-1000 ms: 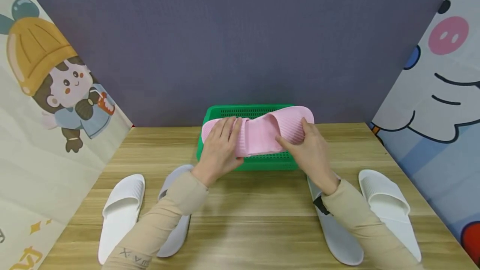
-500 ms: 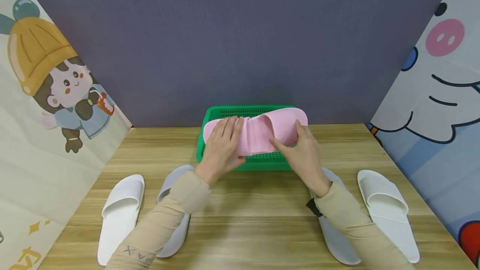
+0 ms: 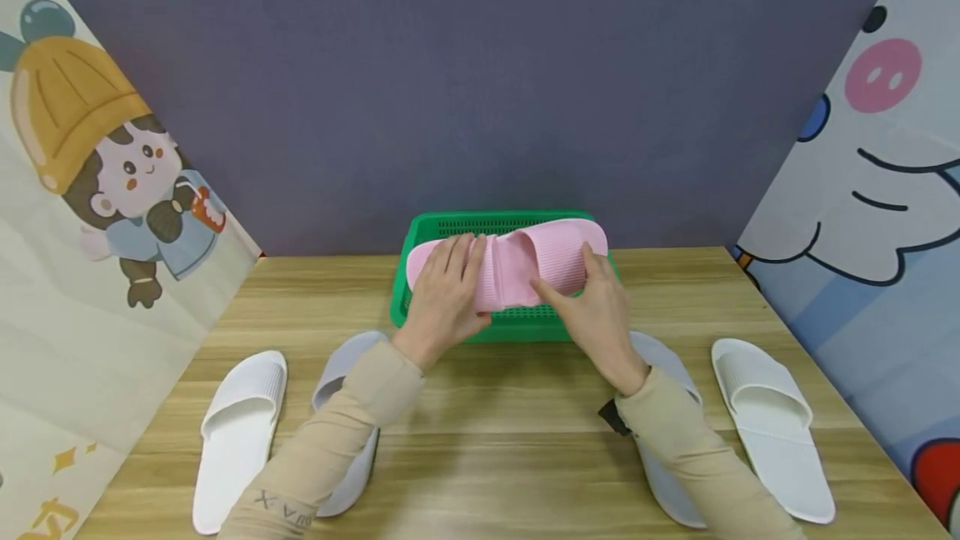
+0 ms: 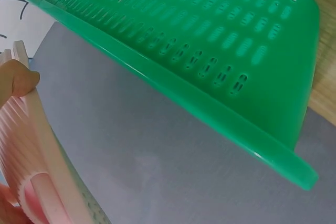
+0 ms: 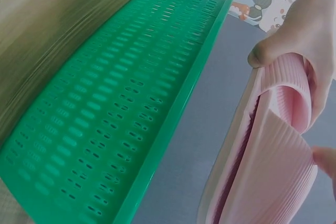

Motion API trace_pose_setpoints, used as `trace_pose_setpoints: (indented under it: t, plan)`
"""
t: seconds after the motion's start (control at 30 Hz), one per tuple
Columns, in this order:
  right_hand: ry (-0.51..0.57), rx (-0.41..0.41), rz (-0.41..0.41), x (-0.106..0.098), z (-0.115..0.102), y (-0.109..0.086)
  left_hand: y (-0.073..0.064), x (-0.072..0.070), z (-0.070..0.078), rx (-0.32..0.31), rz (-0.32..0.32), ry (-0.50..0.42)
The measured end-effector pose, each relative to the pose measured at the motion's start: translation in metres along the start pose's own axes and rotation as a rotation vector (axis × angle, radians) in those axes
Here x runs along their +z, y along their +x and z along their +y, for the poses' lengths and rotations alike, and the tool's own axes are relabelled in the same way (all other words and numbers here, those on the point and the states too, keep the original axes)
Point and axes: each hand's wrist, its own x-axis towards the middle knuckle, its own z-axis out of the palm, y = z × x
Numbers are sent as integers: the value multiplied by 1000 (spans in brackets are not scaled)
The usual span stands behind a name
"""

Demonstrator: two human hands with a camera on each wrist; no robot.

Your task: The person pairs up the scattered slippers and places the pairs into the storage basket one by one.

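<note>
A pair of pink slippers is held over the green basket [image 3: 525, 330], toes pointing apart and heel ends overlapping. My left hand [image 3: 442, 298] grips the left slipper [image 3: 489, 280] across its ribbed strap. My right hand [image 3: 598, 311] holds the right slipper [image 3: 564, 252], thumb at the near edge and fingers on the strap. In the right wrist view one pink slipper [image 5: 278, 166] lies against the other, held by the left hand [image 5: 302, 40]. Their undersides are mostly hidden. The perforated basket wall [image 4: 184, 30] fills much of the left wrist view.
On the wooden table, a white slipper [image 3: 238, 444] and a grey one [image 3: 352, 473] lie on the left. Another grey slipper [image 3: 663, 473], partly under my sleeve, and a white one [image 3: 780, 440] lie on the right. A dark panel [image 3: 480, 90] stands behind the basket.
My right hand has moved left with the right slipper, so the two pink slippers overlap more. My left hand has barely moved.
</note>
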Motion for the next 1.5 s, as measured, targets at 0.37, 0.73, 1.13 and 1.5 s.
trace_pose_setpoints:
  t: [0.37, 0.73, 1.13, 1.5]
  plan:
    - [-20, -112, -148, -15, 2, 0, -9, -4, -8, -6, -24, -22]
    - [-377, -813, -171, -37, 16, 16, -18, -18, -10, 121, -3, -84]
    - [-330, -838, -171, -30, 26, 14, -21, -21, -6, 173, 4, -88]
    - [-288, -863, -145, -26, 29, 11, -20, -19, -3, 193, -7, -77]
